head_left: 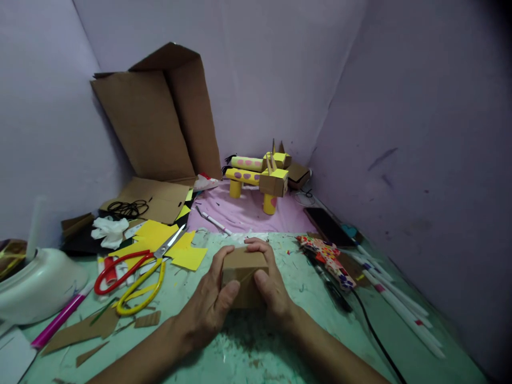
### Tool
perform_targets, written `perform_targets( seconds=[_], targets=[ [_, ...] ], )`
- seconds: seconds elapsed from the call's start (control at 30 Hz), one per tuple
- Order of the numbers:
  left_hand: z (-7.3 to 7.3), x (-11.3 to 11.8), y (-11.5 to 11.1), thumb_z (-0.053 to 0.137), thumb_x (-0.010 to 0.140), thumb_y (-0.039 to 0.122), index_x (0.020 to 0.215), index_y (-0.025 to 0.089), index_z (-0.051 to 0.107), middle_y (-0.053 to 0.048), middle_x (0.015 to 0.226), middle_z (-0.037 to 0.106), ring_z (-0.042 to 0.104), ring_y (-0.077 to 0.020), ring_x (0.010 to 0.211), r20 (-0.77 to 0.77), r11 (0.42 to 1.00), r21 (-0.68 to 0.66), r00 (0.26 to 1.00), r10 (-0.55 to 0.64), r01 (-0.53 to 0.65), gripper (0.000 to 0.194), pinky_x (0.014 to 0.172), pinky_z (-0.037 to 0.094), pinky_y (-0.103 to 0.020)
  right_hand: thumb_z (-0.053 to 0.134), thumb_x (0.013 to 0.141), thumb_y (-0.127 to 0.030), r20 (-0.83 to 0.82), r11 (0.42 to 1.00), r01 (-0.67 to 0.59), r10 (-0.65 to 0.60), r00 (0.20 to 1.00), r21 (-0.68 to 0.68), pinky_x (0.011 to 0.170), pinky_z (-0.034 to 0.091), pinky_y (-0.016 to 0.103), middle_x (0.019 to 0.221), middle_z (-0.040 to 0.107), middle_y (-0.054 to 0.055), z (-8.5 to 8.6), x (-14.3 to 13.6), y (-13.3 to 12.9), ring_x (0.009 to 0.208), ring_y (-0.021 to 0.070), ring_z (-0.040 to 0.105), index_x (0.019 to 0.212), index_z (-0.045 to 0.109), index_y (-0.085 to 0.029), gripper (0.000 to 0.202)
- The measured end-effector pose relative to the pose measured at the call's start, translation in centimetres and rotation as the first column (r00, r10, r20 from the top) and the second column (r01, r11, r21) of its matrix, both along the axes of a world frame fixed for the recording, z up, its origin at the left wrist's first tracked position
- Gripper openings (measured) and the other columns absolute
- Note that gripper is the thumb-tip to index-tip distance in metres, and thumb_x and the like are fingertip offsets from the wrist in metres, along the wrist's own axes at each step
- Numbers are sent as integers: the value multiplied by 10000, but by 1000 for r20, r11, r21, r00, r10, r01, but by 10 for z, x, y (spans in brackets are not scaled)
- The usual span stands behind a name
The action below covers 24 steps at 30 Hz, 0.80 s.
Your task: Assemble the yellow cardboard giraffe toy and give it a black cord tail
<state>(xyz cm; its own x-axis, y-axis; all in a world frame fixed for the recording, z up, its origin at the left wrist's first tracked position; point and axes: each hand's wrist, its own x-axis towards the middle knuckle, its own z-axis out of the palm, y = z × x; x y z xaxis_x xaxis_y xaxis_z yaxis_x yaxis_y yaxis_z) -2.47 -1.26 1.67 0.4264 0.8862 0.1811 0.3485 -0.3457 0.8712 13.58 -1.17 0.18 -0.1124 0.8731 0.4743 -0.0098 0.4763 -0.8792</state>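
Note:
Between both hands, just above the green tabletop, is a small brown cardboard box (245,261). My left hand (216,290) wraps its left side, with the thumb against the near face. On the opposite side my right hand (274,280) grips the box, its thumb on the near face and its fingers over the far top edge. Part of the box's sides is hidden by the hands. To the left lie scissors (158,256) with one red and one yellow handle, on cut yellow paper (188,256).
Yellow cardboard animal figures (274,184) stand on a pink cloth (208,213) at the back. A large open carton (140,122) leans at the left. Rightward lie a floral-covered glue gun (328,258) with a cord, glue sticks (404,312) and a phone (330,226). A white pot (48,282) stands left.

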Motion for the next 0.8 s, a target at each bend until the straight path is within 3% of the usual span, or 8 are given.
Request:
perform_targets(
  seconds=[0.07,0.17,0.3,0.4,0.47,0.63,0.8],
  targets=[
    [-7,-6,0,312,889,526,1371,180,145,-171,1405,361,417,-301,1238,29,998,-6,998,-59,59,617,1018,340,-460,373,856,-584,95,996,0,-9,995,93,995,306,476,1237,375,78,0,3,1,1190,287,379,1135,412,-273,419],
    [-16,-14,1,404,851,553,1409,184,37,-192,1435,314,377,-333,1276,9,995,-45,996,-94,94,762,1034,318,-500,372,861,-585,205,990,-84,60,977,110,1025,285,498,1258,359,97,1,10,2,1237,297,346,1177,385,-262,452],
    [-21,-19,4,528,800,521,1435,165,-113,-219,1466,267,299,-350,1333,-107,992,-105,991,-85,74,969,1071,251,-541,483,845,-535,359,984,-181,165,919,9,1087,219,496,1393,306,113,-1,27,3,1341,308,246,1288,347,-264,537],
    [-19,-17,5,569,786,458,1455,166,-88,-198,1502,222,213,-330,1377,-210,991,-124,975,-70,44,982,1109,185,-526,587,815,-456,402,974,-193,226,887,-122,1129,142,481,1488,220,94,-9,36,0,1390,299,168,1392,246,-285,692],
    [-17,-14,5,559,790,418,1466,154,-37,-180,1525,181,170,-314,1395,-236,986,-163,969,-68,30,939,1129,156,-503,629,793,-407,348,958,-179,250,904,-225,1134,137,478,1506,202,83,-13,36,-2,1393,295,168,1428,186,-290,784],
    [-13,-7,4,521,798,361,1458,115,29,-176,1516,214,214,-285,1387,-133,966,-257,991,-4,-31,860,1135,184,-462,648,768,-360,-8,894,-192,206,978,-404,1110,230,467,1454,311,56,-15,20,-6,1349,284,284,1440,159,-324,832],
    [-13,-5,3,566,771,382,1453,130,35,-186,1513,208,218,-293,1384,-85,965,-259,996,31,-53,900,1128,195,-471,755,669,-348,-67,873,-201,192,979,-445,1083,272,476,1391,371,90,-14,12,-7,1292,300,362,1443,125,-322,998]
  ],
)
